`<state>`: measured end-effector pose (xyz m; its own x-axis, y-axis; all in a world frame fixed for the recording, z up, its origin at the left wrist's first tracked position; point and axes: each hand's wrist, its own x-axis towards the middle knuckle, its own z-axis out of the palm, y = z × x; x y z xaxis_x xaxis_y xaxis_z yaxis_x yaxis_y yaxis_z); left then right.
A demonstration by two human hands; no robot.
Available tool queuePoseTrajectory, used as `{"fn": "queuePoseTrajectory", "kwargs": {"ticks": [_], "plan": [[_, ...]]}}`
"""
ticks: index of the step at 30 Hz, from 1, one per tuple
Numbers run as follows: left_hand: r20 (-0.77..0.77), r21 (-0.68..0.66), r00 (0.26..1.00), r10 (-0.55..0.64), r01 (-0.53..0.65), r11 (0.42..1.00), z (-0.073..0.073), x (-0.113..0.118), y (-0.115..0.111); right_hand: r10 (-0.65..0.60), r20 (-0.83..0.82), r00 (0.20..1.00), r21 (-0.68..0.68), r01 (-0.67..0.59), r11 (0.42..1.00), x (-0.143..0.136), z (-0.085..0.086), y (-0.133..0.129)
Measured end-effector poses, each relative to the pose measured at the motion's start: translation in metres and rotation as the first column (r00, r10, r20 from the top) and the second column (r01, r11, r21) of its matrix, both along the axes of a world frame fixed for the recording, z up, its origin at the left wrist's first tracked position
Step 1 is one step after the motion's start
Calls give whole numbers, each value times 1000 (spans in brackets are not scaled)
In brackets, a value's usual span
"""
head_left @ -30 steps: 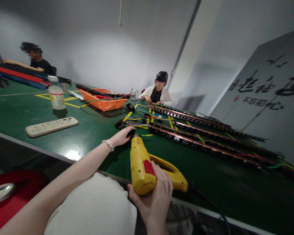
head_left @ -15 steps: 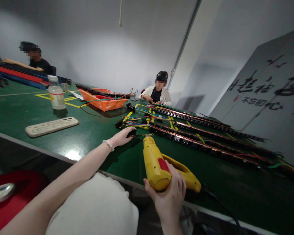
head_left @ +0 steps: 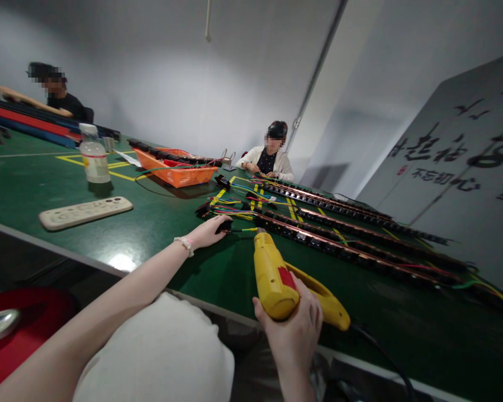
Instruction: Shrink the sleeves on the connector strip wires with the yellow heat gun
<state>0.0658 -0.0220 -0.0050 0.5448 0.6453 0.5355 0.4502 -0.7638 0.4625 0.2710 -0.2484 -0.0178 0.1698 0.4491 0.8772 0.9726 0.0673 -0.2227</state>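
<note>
My right hand (head_left: 294, 324) is wrapped round the rear of a yellow heat gun (head_left: 272, 276) with a red patch, its nozzle pointing away over the green table. Near that nozzle lies the end of a short yellow-green wire (head_left: 243, 230). The wire runs from a small black piece (head_left: 224, 226), which my left hand (head_left: 208, 233) grips at the table surface. Just beyond my left hand are bundled coloured wires (head_left: 230, 212) on the end of a long black and copper strip (head_left: 310, 239).
More strips (head_left: 352, 229) lie to the right. An orange basket (head_left: 184, 177), a bottle (head_left: 95, 159) and a beige elongated case (head_left: 86, 213) are on the left. One person (head_left: 269, 159) sits across the table, another (head_left: 67, 103) at far left. A black cord trails from the heat gun.
The heat gun in my right hand has moved slightly right, its nozzle now at the wire's end. My left hand keeps its grip on the black piece.
</note>
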Motion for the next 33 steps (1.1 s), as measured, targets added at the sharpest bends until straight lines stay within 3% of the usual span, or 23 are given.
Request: {"fn": "queuePoseTrajectory", "kwargs": {"ticks": [11, 25, 33], "plan": [[14, 2, 1000, -1, 1, 1000, 0, 0, 1, 18, -40, 999, 0, -18, 1000, -14, -1, -4], [1, 14, 1000, -5, 5, 1000, -2, 1, 3, 164, -15, 986, -29, -165, 986, -48, -1, -14], [5, 17, 999, -35, 34, 999, -1, 0, 3, 194, 19, 981, -46, -193, 980, -51, -1, -15]]}}
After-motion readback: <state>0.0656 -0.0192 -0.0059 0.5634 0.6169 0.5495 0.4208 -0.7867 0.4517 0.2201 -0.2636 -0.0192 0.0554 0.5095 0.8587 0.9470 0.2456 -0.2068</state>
